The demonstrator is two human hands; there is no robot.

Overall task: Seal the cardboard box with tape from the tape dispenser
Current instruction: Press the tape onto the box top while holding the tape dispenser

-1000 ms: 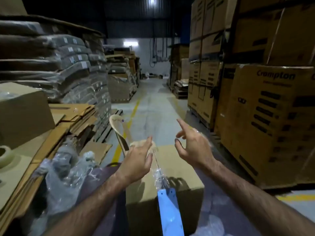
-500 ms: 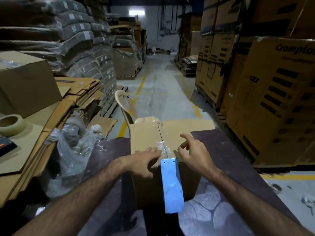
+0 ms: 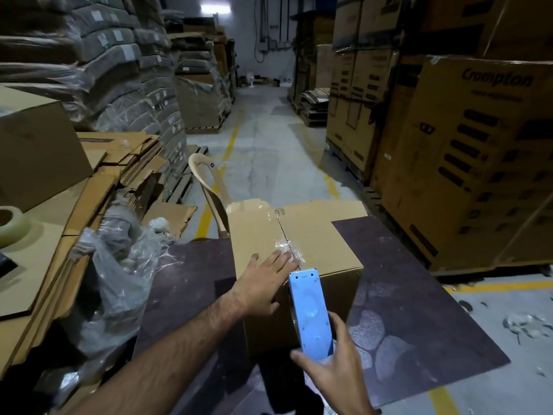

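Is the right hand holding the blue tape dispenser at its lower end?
Yes, the right hand wraps around the lower end of the blue tape dispenser, which hangs against the cardboard box.

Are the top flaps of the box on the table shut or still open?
Shut. Both flaps of the box lie flat and meet at the centre seam, with clear tape along it; the left hand presses there.

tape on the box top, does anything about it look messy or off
Yes. The tape is bunched into a crinkled wad on the cardboard box seam, beside the left hand fingertips, not lying flat.
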